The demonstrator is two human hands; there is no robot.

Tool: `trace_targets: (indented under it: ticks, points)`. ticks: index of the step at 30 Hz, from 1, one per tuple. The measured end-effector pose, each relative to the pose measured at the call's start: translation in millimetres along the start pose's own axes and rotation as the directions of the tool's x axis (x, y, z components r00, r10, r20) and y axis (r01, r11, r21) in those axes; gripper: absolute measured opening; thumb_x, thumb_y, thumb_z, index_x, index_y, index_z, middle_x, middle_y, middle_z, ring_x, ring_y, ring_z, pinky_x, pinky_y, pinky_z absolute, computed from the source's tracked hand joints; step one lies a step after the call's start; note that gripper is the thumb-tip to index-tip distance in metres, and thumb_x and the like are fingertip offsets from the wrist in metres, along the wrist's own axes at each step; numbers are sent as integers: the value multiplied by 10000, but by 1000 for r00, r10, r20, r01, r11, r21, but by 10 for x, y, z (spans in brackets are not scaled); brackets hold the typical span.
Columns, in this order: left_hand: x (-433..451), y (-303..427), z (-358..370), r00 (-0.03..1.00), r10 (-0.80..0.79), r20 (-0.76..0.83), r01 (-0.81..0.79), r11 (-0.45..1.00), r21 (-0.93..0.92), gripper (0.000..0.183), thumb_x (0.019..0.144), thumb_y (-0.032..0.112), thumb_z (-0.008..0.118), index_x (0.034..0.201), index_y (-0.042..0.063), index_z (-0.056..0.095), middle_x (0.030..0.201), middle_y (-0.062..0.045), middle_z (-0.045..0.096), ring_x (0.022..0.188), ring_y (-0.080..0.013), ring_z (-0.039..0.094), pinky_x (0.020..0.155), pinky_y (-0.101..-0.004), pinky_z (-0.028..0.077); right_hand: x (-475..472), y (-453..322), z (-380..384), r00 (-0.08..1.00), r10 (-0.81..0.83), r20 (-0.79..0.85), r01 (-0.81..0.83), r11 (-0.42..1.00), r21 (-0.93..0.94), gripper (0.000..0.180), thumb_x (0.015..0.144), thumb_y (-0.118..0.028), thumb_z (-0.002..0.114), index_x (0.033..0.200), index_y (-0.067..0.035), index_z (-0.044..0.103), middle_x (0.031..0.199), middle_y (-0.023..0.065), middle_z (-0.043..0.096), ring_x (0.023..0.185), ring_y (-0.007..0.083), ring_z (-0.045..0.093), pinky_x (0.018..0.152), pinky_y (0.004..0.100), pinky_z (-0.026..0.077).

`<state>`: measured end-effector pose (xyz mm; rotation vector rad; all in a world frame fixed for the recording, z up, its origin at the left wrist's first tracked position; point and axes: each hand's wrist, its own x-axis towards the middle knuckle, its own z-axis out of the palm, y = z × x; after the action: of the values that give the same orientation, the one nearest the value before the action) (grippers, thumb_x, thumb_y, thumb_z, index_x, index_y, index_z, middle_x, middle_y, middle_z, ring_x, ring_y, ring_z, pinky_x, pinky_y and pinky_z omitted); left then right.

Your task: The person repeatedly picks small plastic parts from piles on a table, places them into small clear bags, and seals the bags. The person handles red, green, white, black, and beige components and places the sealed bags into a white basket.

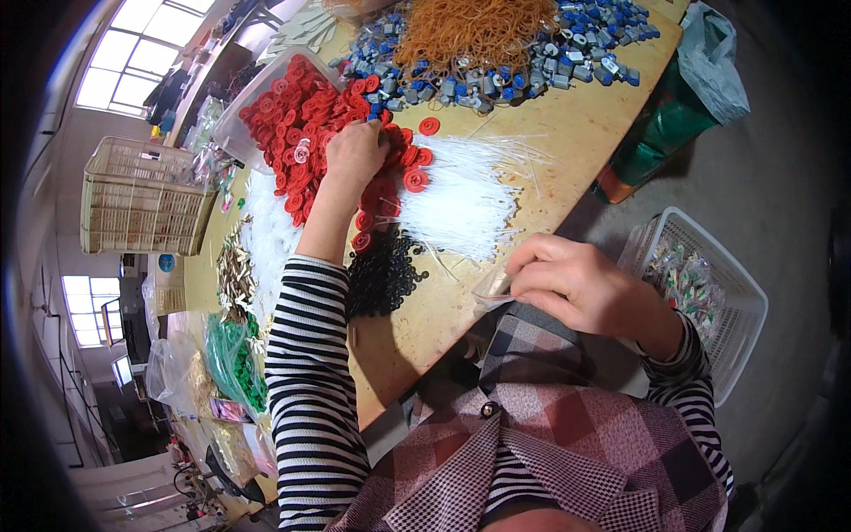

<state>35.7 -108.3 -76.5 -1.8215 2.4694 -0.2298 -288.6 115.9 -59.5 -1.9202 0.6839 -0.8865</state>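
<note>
My left hand (356,151) reaches into a heap of red plastic discs (292,139) that spills from a clear plastic tub (233,136). Its fingertips are mostly hidden, so whether it grips a disc cannot be told; a blue piece lies just beyond them. Over the table's front edge, my right hand (565,286) pinches a small clear plastic bag (492,296). Between the hands lies a pile of thin white plastic sticks (459,199). Small black rings (382,272) are heaped below the red discs. Small grey-and-blue motors (492,83) surround a mound of orange-brown rubber bands (472,30).
A white basket (744,299) of filled bags stands at right, below a green sack (665,126). Left on the wooden table (412,332) are white pieces (266,213), a green-filled bag (229,359) and a cream crate (143,199).
</note>
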Motion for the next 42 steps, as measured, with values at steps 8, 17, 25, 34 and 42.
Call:
trace_targets:
  ticks: [8,17,25,34,42]
  points:
    - [-742,570,-738,992,89,-88,-109,262,-959,220,927,155,787,1071,16,695,929,-16,682,874,-83,632,759,-273,539,262,115,-50,999,-38,17,40,996,-79,90,895,16,703,986,19,709,1209,176,627,1039,306,675,878,366,548]
    - [-1151,1004,-1304,864,490,-117,-358,433,-827,243,850,57,771,1089,49,724,985,-64,709,877,-193,684,760,-338,552,229,-76,-125,1000,-2,-2,2,1000,15,135,892,28,694,1023,14,722,1285,208,602,1093,321,681,924,363,557]
    - [399,609,-368,957,-45,-288,-84,903,-422,582,838,435,812,1217,22,654,970,-164,720,894,-328,707,815,-433,547,-122,-160,-56,996,-82,19,83,996,-22,99,870,6,728,968,19,715,1256,210,647,1004,288,714,843,350,583]
    - [857,277,-172,977,-43,-209,-82,829,-553,204,870,254,768,954,68,753,861,-121,766,812,-278,737,769,-404,568,-201,-12,-40,1000,14,-25,-13,1000,22,111,862,34,714,970,16,727,1256,195,657,1019,293,710,863,350,574]
    - [705,259,-160,964,119,-237,-187,940,-287,300,849,232,783,1132,160,715,923,-118,752,877,-335,731,805,-450,568,-215,21,-10,993,105,-52,-100,990,97,128,853,55,693,969,16,729,1256,179,667,1047,300,702,883,346,562]
